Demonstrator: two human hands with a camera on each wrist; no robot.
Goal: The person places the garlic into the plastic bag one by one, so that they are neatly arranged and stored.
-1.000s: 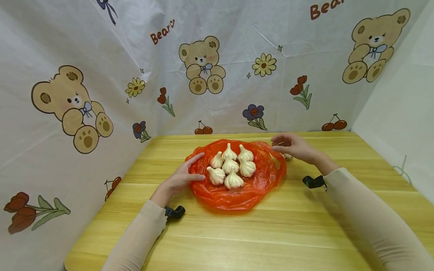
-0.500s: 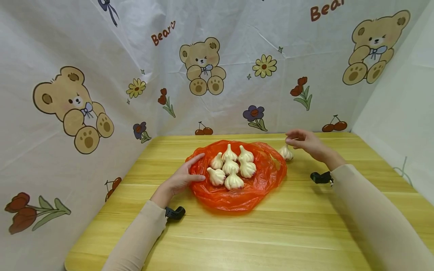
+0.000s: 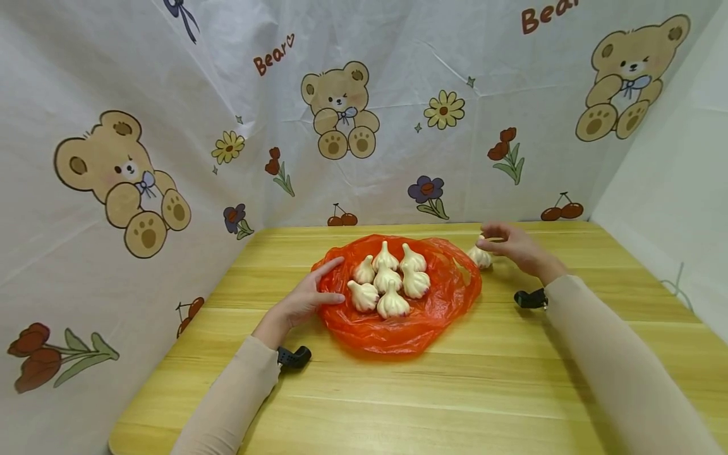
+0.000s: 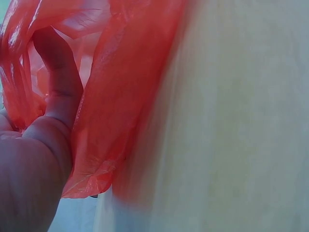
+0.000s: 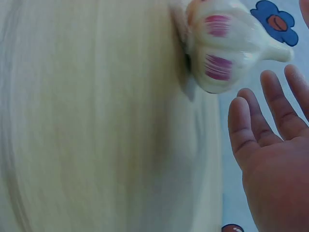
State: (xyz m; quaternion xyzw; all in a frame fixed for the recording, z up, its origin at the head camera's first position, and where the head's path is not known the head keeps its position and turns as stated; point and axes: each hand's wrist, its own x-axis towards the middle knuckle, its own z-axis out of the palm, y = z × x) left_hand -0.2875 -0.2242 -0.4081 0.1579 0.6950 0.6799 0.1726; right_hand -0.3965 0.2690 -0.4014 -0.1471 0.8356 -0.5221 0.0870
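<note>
A red translucent plastic bag [image 3: 381, 338] lies spread on the table, with several white garlic bulbs [image 3: 387, 280] clustered inside. My left hand [image 3: 301, 300] rests at the bag's left side, thumb and forefinger spread over its rim. In the left wrist view, the left thumb [image 4: 60, 72] is among the folds of red plastic. A separate garlic bulb [image 3: 481, 259] stands upright just right of the bag, its neck pointing up. Beside that neck is my right hand [image 3: 514, 246], fingers loosely bent. In the right wrist view, this bulb [image 5: 222, 48] shows pink streaks, with the fingertips apart from it.
The wooden table [image 3: 364, 411] reaches back to a white curtain [image 3: 392, 50] printed with bears and flowers. A white wall [image 3: 682, 208] stands on the right, with a thin cable [image 3: 677, 284] near the table edge.
My right hand moved right from the bag's edge, uncovering the separate garlic bulb, then came slightly down and left toward its neck. The left hand and the bag stayed put.
</note>
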